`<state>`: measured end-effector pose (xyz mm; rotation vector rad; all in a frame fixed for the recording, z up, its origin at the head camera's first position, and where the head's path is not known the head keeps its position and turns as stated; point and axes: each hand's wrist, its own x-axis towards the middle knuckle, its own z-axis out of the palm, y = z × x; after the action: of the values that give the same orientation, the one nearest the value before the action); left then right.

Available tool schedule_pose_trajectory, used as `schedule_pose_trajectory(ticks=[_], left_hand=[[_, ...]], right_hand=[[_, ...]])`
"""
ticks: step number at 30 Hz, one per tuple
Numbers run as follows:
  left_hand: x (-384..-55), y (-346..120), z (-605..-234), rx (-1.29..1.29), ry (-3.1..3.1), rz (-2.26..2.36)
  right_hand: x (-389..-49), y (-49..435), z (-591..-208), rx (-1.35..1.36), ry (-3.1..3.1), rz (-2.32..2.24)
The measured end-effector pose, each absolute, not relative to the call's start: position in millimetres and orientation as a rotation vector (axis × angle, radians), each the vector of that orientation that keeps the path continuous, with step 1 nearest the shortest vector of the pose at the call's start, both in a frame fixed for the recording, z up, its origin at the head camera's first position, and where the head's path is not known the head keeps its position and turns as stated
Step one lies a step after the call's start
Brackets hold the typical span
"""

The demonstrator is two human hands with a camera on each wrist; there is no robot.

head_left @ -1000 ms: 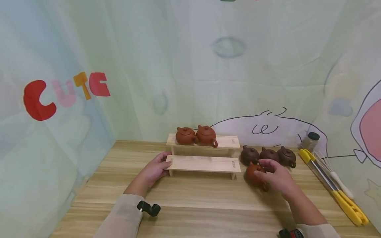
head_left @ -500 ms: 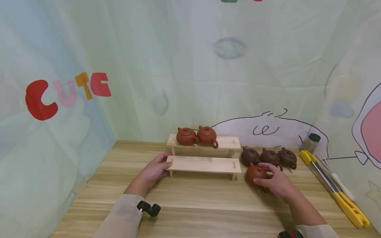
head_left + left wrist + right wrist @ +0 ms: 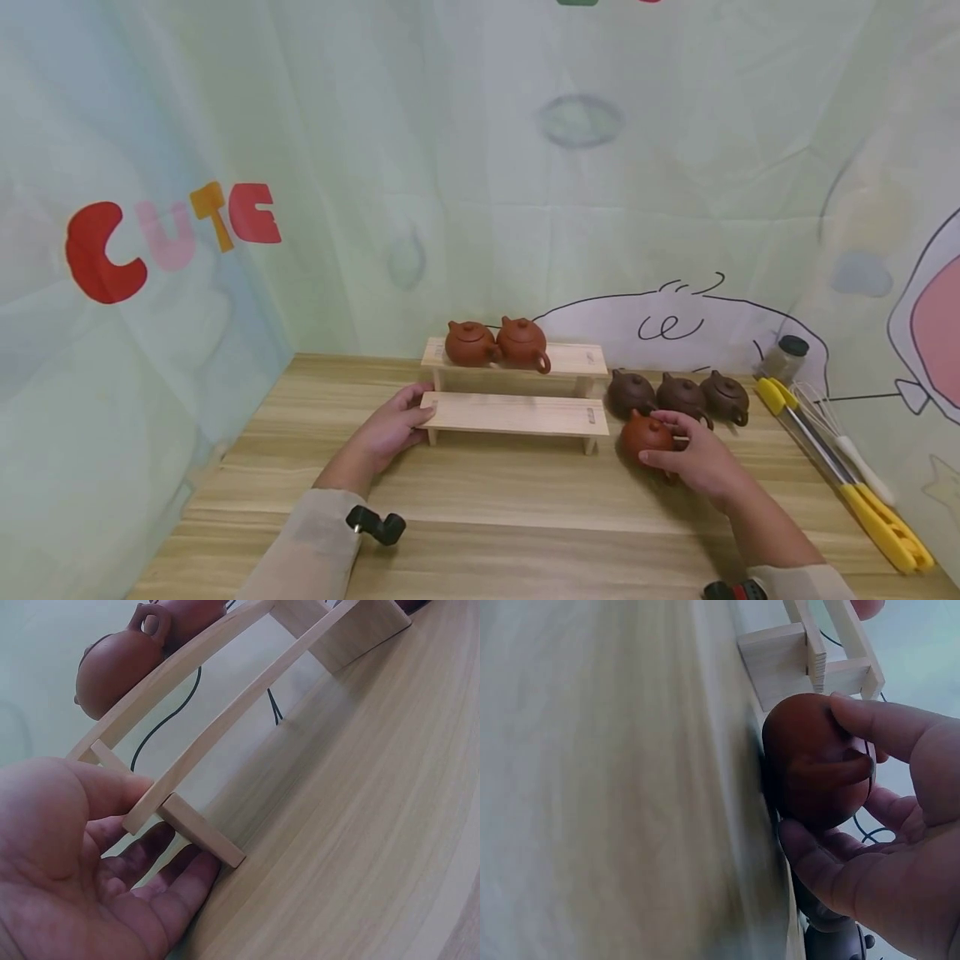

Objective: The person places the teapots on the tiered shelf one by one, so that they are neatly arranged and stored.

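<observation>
My left hand (image 3: 390, 427) grips the left end of the lower tier of a pale wooden two-tier rack (image 3: 517, 413). In the left wrist view the thumb lies on the board (image 3: 225, 720) and the fingers are around its leg. My right hand (image 3: 697, 454) holds a small reddish-brown teapot (image 3: 645, 437) by its sides, just right of the rack, thumb and fingers on opposite sides. Its handle (image 3: 829, 776) faces the right wrist camera. Two more reddish-brown teapots, one on the left (image 3: 469, 343) and one beside it (image 3: 522, 342), sit on the upper tier.
Three dark brown teapots, including a middle one (image 3: 681, 396), stand in a row behind the held teapot. Farther right are a jar with a black lid (image 3: 783, 358), yellow-tipped tongs (image 3: 832, 467) and a whisk (image 3: 847, 450). A printed curtain (image 3: 480, 183) hangs behind the table.
The right hand has settled its grip on the teapot and turned it slightly, so the handle now lies more behind the hand. Over the last half second hardly anything moves; the left hand stays put.
</observation>
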<state>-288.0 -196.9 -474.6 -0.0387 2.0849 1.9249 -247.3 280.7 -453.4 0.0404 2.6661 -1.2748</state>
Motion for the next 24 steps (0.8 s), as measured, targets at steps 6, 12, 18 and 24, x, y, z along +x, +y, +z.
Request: schedule_pose_trajectory(ticks=[6,12,18,24], left_hand=[[-287.6,-196.3,-473.8,-0.040,2.087,1.918],[-288.2,-194.6,-473.4,-0.024,2.080,1.931],[-288.6,-194.1,-473.4,-0.029,2.076,1.942],[-289.1,-195.3,-475.0,-0.039,2.072,1.939]], right_hand=[[-243.8,276.4,-439.2,0.067,2.680,-1.319],[-237.9,266.9,-416.9,0.052,2.682,-1.425],[-241.2,248.3,-396.7,-0.014,2.692,-1.475],[-262.3,230.0,-380.9,-0.063,2.671,-1.449]])
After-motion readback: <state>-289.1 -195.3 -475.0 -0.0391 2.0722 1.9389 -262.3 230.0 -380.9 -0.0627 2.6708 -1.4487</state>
